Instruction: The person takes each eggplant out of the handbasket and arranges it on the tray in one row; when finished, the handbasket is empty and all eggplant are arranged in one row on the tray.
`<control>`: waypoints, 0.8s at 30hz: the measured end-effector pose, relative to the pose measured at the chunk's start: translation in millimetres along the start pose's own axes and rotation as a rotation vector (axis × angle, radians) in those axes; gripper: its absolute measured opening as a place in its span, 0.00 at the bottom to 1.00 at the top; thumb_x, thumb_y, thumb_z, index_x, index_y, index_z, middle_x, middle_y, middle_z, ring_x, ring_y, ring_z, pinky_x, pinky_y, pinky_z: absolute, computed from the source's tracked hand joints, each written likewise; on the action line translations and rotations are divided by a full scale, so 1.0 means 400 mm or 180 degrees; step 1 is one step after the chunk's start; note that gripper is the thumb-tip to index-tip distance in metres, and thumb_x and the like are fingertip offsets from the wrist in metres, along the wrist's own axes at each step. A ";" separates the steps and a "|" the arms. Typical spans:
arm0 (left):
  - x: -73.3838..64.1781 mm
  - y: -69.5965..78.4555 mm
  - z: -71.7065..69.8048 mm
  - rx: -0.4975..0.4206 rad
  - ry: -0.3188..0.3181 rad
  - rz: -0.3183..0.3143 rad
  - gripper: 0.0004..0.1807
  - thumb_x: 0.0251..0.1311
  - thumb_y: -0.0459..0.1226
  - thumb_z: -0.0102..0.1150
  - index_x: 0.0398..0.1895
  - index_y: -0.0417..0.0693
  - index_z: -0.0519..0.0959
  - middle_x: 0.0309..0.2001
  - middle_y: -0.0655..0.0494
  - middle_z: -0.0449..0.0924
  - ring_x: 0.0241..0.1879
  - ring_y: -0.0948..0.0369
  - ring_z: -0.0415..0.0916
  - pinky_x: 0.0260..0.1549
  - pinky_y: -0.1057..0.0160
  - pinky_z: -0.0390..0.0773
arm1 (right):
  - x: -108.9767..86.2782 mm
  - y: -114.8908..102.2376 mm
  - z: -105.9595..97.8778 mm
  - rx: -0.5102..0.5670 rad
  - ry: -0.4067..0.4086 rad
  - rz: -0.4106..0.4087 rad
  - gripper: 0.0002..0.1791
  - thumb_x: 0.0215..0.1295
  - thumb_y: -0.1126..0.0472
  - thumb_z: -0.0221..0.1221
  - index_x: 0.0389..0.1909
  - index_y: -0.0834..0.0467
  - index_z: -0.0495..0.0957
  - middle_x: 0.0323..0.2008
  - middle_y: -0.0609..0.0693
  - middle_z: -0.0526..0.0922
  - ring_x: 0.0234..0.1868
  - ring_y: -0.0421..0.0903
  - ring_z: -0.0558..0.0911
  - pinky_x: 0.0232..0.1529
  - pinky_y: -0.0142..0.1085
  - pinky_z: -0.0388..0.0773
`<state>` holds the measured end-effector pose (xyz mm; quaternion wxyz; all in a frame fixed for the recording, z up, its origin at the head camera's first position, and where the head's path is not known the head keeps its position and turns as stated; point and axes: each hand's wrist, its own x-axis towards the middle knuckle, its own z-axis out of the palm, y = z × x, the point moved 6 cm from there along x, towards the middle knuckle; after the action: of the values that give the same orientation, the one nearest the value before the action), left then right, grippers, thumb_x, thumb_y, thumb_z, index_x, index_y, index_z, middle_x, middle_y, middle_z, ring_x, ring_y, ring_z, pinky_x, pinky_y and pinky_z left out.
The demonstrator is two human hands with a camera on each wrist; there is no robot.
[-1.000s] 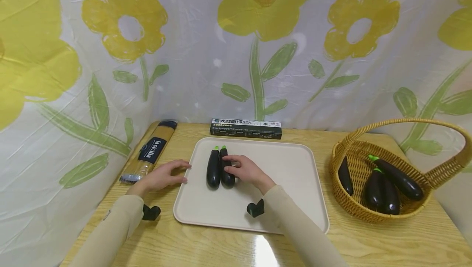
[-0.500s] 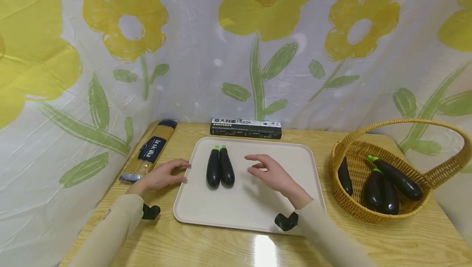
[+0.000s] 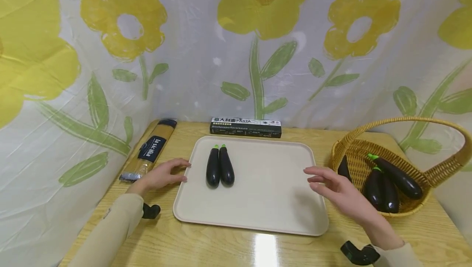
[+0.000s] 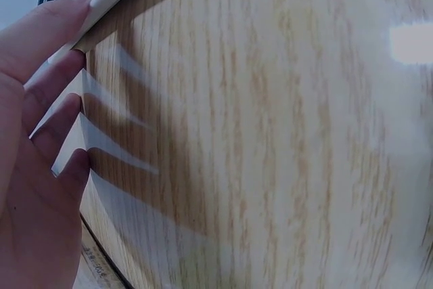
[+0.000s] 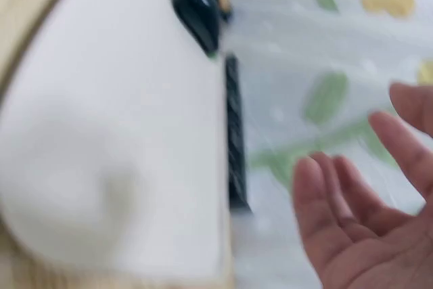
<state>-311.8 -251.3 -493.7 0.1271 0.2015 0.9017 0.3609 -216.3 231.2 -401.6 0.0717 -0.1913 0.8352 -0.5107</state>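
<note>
Aubergines (image 3: 226,168), two: lying side by side on the left part of the tray (image 3: 265,185), green stems toward the back; well apart from the right hand, nearer the left. Further aubergines (image 3: 400,176): four visible in the wicker basket (image 3: 357,167) at right. Left hand (image 3: 162,176): fingers loosely spread at the tray's left rim, grasping nothing; firmness of contact cannot be told. Right hand (image 3: 344,197): empty, fingers apart and slightly bent, above the tray's right edge, near the basket. Step, as judged: between placements. Next move, as judged: calls for reaching over the basket's rim and closing round one aubergine.
</note>
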 end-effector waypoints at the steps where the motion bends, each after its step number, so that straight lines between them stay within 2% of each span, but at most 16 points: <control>1: 0.000 0.002 -0.001 -0.0006 0.0006 -0.0003 0.27 0.62 0.43 0.65 0.63 0.45 0.74 0.67 0.42 0.67 0.70 0.42 0.57 0.68 0.40 0.56 | -0.014 0.003 -0.022 0.0010 -0.0050 0.0046 0.20 0.73 0.57 0.55 0.64 0.52 0.73 0.63 0.55 0.72 0.59 0.48 0.77 0.51 0.31 0.78; 4: -0.004 0.008 -0.001 -0.0016 0.0012 0.0010 0.26 0.62 0.42 0.65 0.62 0.44 0.74 0.67 0.40 0.66 0.70 0.41 0.57 0.67 0.39 0.56 | -0.043 0.013 -0.093 -0.0005 -0.0219 0.0203 0.22 0.75 0.57 0.52 0.66 0.56 0.69 0.64 0.60 0.71 0.58 0.40 0.77 0.51 0.32 0.79; 7: -0.009 0.016 0.000 -0.0053 0.0003 0.0023 0.26 0.63 0.41 0.64 0.62 0.42 0.73 0.67 0.38 0.66 0.69 0.39 0.56 0.66 0.37 0.56 | -0.059 0.035 -0.170 -0.0090 -0.0249 0.0406 0.24 0.77 0.56 0.49 0.69 0.60 0.65 0.65 0.65 0.69 0.56 0.38 0.79 0.50 0.31 0.79; 11: -0.009 0.021 0.001 -0.0087 -0.0007 0.0049 0.26 0.63 0.40 0.64 0.62 0.41 0.73 0.66 0.38 0.66 0.69 0.39 0.57 0.66 0.37 0.57 | -0.060 0.079 -0.263 -0.0250 -0.0040 0.0630 0.29 0.77 0.52 0.48 0.71 0.64 0.61 0.67 0.58 0.66 0.53 0.32 0.78 0.50 0.28 0.78; 14: -0.007 0.020 0.001 -0.0110 -0.0011 0.0099 0.26 0.63 0.39 0.64 0.62 0.40 0.73 0.66 0.38 0.67 0.69 0.39 0.57 0.67 0.38 0.57 | -0.049 0.112 -0.312 -0.0233 0.0107 0.0741 0.34 0.77 0.48 0.48 0.73 0.65 0.56 0.70 0.61 0.61 0.52 0.23 0.74 0.50 0.26 0.78; 16: -0.006 0.018 0.000 -0.0112 -0.0008 0.0130 0.26 0.63 0.39 0.64 0.62 0.40 0.73 0.66 0.37 0.67 0.69 0.39 0.57 0.67 0.38 0.57 | -0.036 0.135 -0.338 -0.0206 0.0199 0.0797 0.37 0.76 0.46 0.46 0.74 0.66 0.51 0.71 0.67 0.55 0.53 0.21 0.71 0.50 0.26 0.78; 19: -0.005 0.015 -0.001 -0.0100 -0.0011 0.0132 0.25 0.63 0.39 0.64 0.62 0.40 0.73 0.66 0.38 0.67 0.69 0.39 0.57 0.67 0.38 0.56 | -0.014 0.172 -0.368 -0.0184 0.0306 0.0938 0.42 0.76 0.42 0.43 0.77 0.64 0.41 0.73 0.72 0.47 0.65 0.41 0.69 0.53 0.29 0.77; 22: -0.005 0.015 -0.001 -0.0077 -0.0014 0.0129 0.25 0.63 0.39 0.64 0.62 0.40 0.73 0.66 0.37 0.67 0.69 0.39 0.57 0.67 0.38 0.56 | 0.007 0.210 -0.387 -0.0062 0.0387 0.1103 0.46 0.75 0.39 0.42 0.77 0.61 0.33 0.74 0.72 0.40 0.71 0.64 0.56 0.59 0.37 0.75; 24: -0.006 0.014 -0.001 -0.0071 -0.0019 0.0124 0.25 0.63 0.39 0.64 0.62 0.40 0.74 0.66 0.37 0.67 0.69 0.39 0.57 0.67 0.38 0.56 | 0.017 0.231 -0.395 0.0012 0.0440 0.1200 0.47 0.74 0.38 0.42 0.77 0.59 0.30 0.75 0.70 0.38 0.71 0.68 0.51 0.60 0.40 0.74</control>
<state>-308.4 -248.9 -489.2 0.1249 0.2187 0.8931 0.3727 -295.3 396.4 -408.5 0.1090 0.0040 0.8582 -0.5016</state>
